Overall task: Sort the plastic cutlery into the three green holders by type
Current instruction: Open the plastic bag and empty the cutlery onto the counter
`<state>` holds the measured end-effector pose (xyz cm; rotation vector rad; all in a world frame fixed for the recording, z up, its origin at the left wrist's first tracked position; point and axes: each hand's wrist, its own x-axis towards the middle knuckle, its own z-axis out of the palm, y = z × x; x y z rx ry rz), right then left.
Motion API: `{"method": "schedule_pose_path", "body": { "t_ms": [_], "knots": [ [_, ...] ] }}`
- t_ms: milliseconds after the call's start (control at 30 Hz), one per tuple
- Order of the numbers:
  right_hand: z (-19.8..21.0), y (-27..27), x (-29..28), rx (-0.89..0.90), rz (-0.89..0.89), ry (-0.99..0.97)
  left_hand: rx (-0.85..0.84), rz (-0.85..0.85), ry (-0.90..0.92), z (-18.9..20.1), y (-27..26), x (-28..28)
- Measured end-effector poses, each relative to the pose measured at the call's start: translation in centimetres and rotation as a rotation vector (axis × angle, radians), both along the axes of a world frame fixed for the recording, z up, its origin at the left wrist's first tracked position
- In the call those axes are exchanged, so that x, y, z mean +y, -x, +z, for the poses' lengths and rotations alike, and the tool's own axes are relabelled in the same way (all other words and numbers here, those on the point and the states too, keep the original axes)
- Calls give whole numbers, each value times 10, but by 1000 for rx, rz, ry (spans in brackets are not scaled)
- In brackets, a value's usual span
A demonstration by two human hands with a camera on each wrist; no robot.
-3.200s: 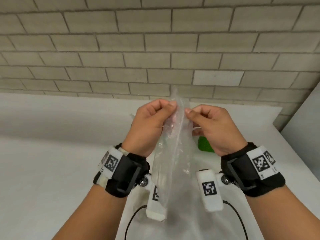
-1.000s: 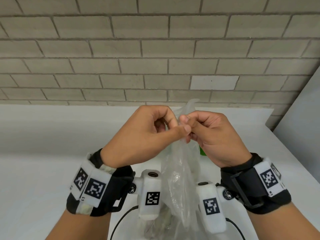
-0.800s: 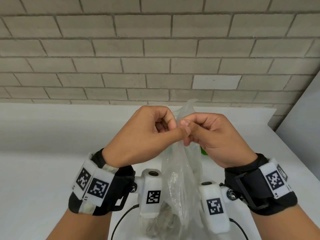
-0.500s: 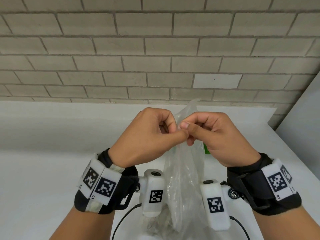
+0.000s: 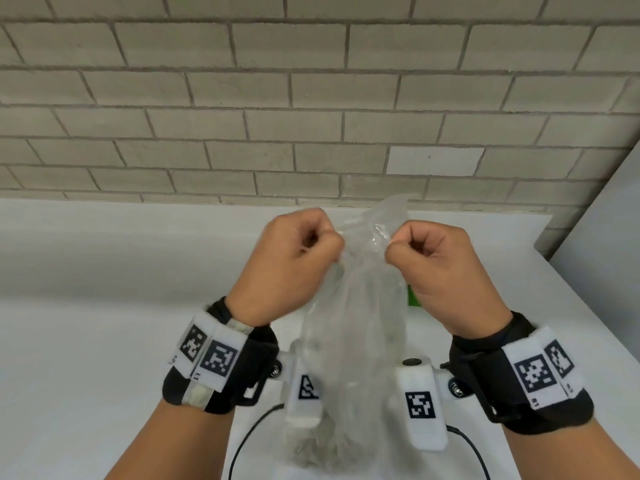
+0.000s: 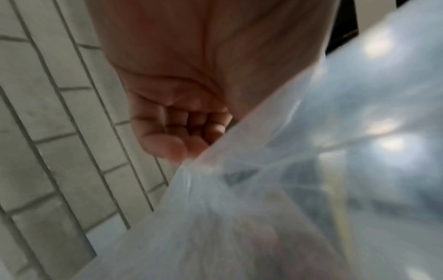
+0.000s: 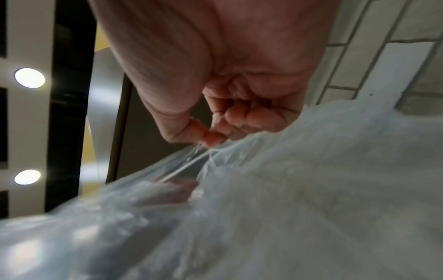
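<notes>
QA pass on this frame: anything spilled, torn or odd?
Nothing spilled. The clear plastic bag is pinched at its top by the left hand and right hand; cutlery isn't out yet; only a green sliver shows behind.

The scene is seen from head height, looking forward and down at a white table [image 5: 86, 341] against a brick wall [image 5: 242, 98]. Each wrist view is aimed upward along its palm, very near. A clear plastic bag [image 5: 356, 323] is shared by all three views.
</notes>
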<state>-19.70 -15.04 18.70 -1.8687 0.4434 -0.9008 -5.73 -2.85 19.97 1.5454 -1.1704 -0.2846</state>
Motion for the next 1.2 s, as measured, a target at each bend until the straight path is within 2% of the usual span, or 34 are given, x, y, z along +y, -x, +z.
{"method": "schedule_pose_path", "body": {
  "t_ms": [133,200,267,333,400,433,500,567,600,667,700,767,833,867,900,933,967,1000,1033,1067,1100,1133,1200],
  "knots": [
    [0,27,-32,-3,-173,-31,57,287,152,2,-49,20],
    [0,44,-53,76,-248,-45,85,353,176,2,-69,32],
    [2,53,-63,150,-343,7,96,340,165,2,-72,36],
    [10,52,-53,51,-413,142,86,273,141,2,-65,32],
    [26,43,-26,-110,-283,327,41,191,134,2,-54,25],
    [32,38,-9,-114,-164,418,13,156,137,3,-49,21],
    [34,26,12,47,94,517,-26,114,146,5,-44,16],
    [29,18,18,350,253,551,-47,119,166,9,-47,17],
    [26,19,12,498,258,595,-68,168,176,11,-53,21],
    [26,29,-6,674,111,657,-89,307,189,11,-73,34],
    [28,36,-15,665,60,614,-76,359,175,10,-82,40],
    [35,50,-24,570,95,469,-78,410,76,7,-94,48],
    [40,52,-22,509,167,490,-238,497,-82,6,-97,51],
    [40,50,-21,452,173,542,-319,489,-74,11,-93,52],
    [39,46,-21,379,158,592,-361,386,-5,18,-85,50],
    [38,42,-21,299,135,623,-349,179,82,25,-74,48],
    [40,39,-20,220,111,650,-259,-92,125,31,-61,46],
    [42,36,-19,144,80,687,-191,-323,74,32,-50,41],
    [44,33,-16,77,39,729,-216,-442,-48,31,-38,34],
    [45,30,-14,14,-11,767,-312,-461,-193,27,-30,26],
    [45,28,-12,-39,-67,795,-418,-406,-270,19,-26,19],
    [44,27,-10,-77,-117,809,-483,-322,-245,13,-24,13],
    [42,29,-8,-97,-154,757,-521,-133,-52,10,-28,9]
  ]
}}
